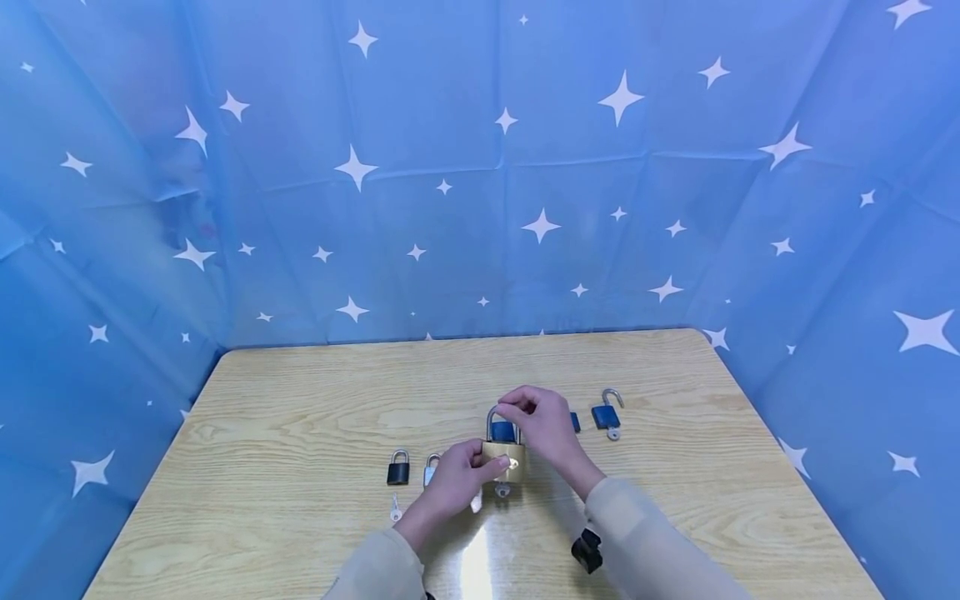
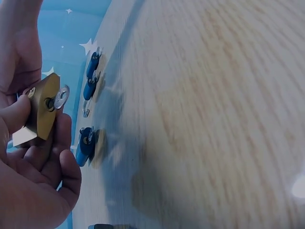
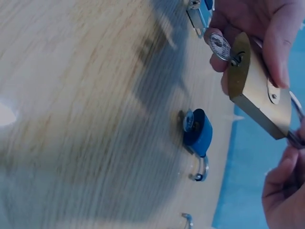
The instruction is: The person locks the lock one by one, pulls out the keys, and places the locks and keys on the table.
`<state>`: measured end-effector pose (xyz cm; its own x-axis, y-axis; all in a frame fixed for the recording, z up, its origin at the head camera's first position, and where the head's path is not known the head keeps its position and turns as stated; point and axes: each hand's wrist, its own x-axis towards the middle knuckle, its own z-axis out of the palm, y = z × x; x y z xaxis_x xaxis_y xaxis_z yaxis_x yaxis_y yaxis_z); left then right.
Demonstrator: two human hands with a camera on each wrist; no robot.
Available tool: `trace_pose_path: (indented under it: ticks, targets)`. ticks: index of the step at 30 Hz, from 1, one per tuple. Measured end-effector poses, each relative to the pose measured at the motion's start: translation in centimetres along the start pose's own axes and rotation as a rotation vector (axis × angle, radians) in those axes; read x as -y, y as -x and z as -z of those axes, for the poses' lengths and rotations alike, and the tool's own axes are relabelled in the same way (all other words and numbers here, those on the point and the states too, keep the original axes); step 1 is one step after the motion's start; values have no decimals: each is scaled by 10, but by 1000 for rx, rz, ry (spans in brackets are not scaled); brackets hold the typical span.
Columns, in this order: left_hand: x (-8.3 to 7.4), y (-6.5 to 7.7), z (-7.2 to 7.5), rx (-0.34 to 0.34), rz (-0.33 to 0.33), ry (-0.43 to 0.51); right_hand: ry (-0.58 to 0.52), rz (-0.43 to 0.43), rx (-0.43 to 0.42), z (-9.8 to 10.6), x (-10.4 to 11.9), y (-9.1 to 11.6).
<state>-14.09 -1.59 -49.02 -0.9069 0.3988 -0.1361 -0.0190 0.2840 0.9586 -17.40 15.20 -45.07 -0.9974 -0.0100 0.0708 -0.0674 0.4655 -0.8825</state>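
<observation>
A brass padlock (image 1: 517, 475) is held up off the table in both hands. My left hand (image 1: 453, 483) grips its body, with the thumb across the front by the small oval plate (image 3: 273, 91). A round-headed key (image 2: 62, 97) sticks out of the keyhole in its underside. With thumb and fingertips, my right hand (image 1: 546, 427) pinches the steel shackle at the top. Whether the shackle is locked in the body cannot be told. Through the shackle, a blue padlock (image 1: 503, 432) shows behind.
To the left lie a black padlock (image 1: 398, 473), a loose key (image 1: 396, 510) and a small silver padlock (image 1: 430, 475), partly covered by the left hand. On the right is a blue padlock (image 1: 605, 417) with raised shackle and key; another blue padlock (image 1: 575, 422) is half hidden.
</observation>
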Motion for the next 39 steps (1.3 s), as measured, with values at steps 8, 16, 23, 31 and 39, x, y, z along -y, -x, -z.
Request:
trace_pose_path:
  ticks: [8,16,23,31,39]
  targets:
    - [-24,13,-3,-26,-1,100,113,61,-21,3,4,-2]
    - [-37,19,-12,-113,-34,170,158,110,-36,4,5,-5]
    - [-7,5,-23,-148,7,214,146,128,-45,2,3,0]
    - [3,0,-25,-180,0,235,133,96,-74,-6,2,4]
    - [-3,3,-25,-218,1,302,129,105,-61,-11,12,5]
